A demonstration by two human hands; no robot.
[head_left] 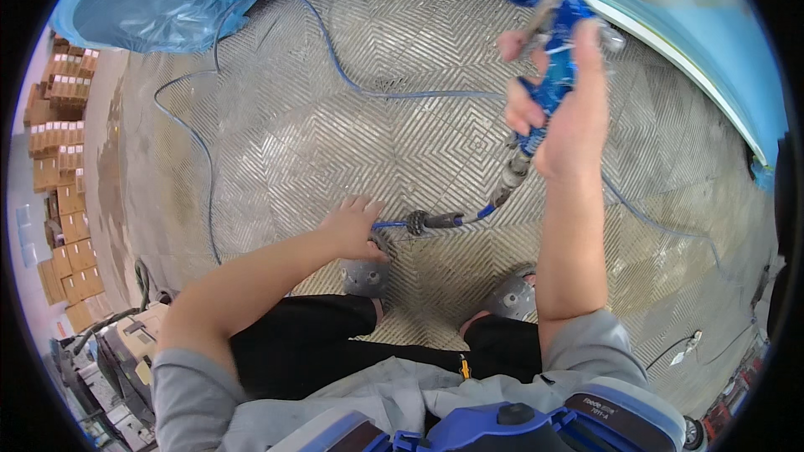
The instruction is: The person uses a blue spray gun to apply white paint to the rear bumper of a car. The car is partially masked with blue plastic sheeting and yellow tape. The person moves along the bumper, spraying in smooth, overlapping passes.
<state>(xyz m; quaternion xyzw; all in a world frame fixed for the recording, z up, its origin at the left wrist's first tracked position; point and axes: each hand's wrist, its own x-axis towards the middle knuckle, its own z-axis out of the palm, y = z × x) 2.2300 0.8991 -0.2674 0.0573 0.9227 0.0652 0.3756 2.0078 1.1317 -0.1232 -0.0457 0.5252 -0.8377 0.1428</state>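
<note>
Above grated floor (335, 117), right hand (569, 117) raised gripping spray gun (557, 42), left hand (356, 226) low holding hose (419, 222)

Hose (251, 109) loops left; floor (402, 134) btwn clear.

spray gun (553, 50) nozzle blurred, cup cut off

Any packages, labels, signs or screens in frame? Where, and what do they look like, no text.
Stacked cardboard boxes: far left edge, brown, rectangular, several tiers with pale labels.
Label on respirator: bottom right, close to the camera, small pale print on a dark rounded cartridge with a blue rim.
White tag: lower right on the grated floor, small, attached to a thin cable.
Machine panel: lower left, beige housing; too blurred to tell if it is a screen.
No signs seen.
</note>
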